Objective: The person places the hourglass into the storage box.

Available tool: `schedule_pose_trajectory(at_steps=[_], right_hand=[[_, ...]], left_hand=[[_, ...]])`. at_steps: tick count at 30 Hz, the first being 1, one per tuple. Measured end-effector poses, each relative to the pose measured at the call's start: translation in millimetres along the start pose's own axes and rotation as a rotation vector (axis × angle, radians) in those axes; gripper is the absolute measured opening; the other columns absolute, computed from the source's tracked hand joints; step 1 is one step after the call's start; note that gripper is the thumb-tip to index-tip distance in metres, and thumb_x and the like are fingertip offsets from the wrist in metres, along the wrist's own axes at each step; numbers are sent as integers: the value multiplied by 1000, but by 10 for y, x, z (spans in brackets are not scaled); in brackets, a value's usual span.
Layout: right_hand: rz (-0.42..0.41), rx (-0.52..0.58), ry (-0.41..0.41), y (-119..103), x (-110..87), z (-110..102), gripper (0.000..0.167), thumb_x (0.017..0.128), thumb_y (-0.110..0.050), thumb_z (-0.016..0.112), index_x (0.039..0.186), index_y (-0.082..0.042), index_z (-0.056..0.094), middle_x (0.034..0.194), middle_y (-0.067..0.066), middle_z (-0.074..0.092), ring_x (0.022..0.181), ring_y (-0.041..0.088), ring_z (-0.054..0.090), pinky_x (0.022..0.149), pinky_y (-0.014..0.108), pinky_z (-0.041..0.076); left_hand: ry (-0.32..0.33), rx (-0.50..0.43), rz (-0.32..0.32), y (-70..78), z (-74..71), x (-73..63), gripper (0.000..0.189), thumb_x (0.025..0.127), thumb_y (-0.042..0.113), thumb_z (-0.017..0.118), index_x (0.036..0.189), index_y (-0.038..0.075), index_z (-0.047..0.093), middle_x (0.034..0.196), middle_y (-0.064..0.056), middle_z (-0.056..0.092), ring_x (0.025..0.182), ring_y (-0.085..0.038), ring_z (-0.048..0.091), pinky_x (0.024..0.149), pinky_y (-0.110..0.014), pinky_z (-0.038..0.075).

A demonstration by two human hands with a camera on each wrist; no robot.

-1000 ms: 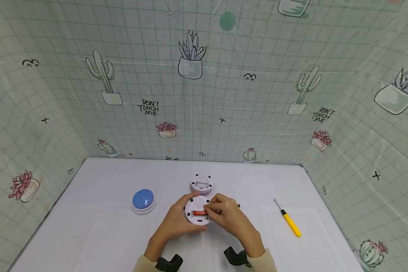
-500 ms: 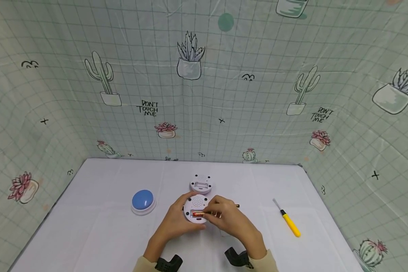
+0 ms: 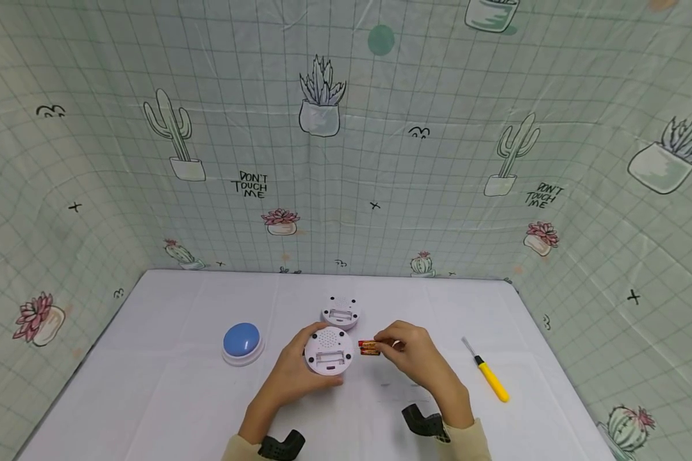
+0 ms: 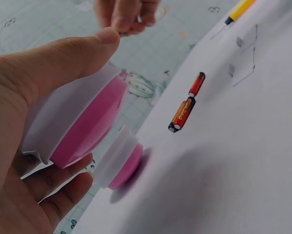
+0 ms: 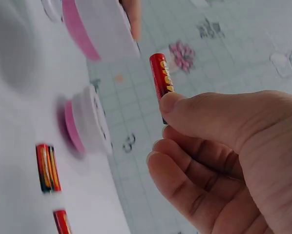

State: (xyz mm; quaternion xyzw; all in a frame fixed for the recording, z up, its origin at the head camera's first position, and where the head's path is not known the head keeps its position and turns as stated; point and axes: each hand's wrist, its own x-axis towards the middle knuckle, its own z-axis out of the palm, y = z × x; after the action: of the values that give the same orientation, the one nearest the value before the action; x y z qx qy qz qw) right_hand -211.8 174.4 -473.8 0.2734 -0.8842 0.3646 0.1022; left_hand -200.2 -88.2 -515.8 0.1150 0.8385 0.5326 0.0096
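In the head view my left hand (image 3: 296,370) holds a round white push button (image 3: 329,360), underside up, with its battery slot bare. The left wrist view shows its pink dome (image 4: 94,126) facing down between my thumb and fingers. Just right of it, my right hand (image 3: 420,358) pinches a red battery (image 5: 160,73) between thumb and forefinger, clear of the button. Other red batteries (image 4: 182,114) lie on the white table beneath. Behind the held button rests a second pink-and-white button (image 3: 341,312), upside down, its battery slot showing.
A blue-domed white button (image 3: 242,342) stands dome up at the left. On the right lies a yellow-handled screwdriver (image 3: 493,379). Small pale pieces (image 4: 241,73) lie on the table towards the screwdriver. A printed cloth (image 3: 346,160) rises along the table's back and sides.
The battery has come out of the held button's slot, and my right hand has carried it to the right. My left hand and the button have shifted slightly left.
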Motion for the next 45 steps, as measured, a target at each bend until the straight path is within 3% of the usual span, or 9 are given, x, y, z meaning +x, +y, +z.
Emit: schedule_pose_trajectory(at_steps=[10, 17, 27, 45], right_hand=[[279, -35, -66, 390, -135, -146, 8, 90, -6, 78, 97, -10, 79, 98, 2, 75, 84, 14, 68, 74, 25, 57], [384, -24, -95, 548, -167, -88, 8, 88, -5, 78, 92, -11, 80, 95, 2, 76, 82, 11, 63, 71, 24, 53], [456, -39, -133, 641, -205, -14, 8, 85, -4, 80, 86, -11, 80, 87, -1, 75, 77, 10, 60, 70, 25, 51], [457, -61, -121, 696, -215, 69, 13, 84, -4, 82, 78, -13, 74, 77, -4, 70, 71, 8, 57, 67, 24, 48]], left_hand=[[3, -16, -2, -15, -12, 8, 106, 62, 24, 100, 152, 14, 46, 151, -12, 53, 129, -30, 54, 107, -56, 44], [3, -30, -12, -26, -14, 4, 105, 62, 23, 100, 152, 13, 46, 151, -12, 53, 132, -31, 54, 108, -57, 43], [4, -32, -19, -40, -12, -1, 104, 62, 23, 100, 151, 16, 47, 152, -12, 52, 132, -30, 53, 109, -57, 43], [-7, -33, -31, -24, -13, -5, 105, 62, 25, 100, 152, 17, 46, 151, -13, 52, 125, -28, 55, 105, -54, 46]])
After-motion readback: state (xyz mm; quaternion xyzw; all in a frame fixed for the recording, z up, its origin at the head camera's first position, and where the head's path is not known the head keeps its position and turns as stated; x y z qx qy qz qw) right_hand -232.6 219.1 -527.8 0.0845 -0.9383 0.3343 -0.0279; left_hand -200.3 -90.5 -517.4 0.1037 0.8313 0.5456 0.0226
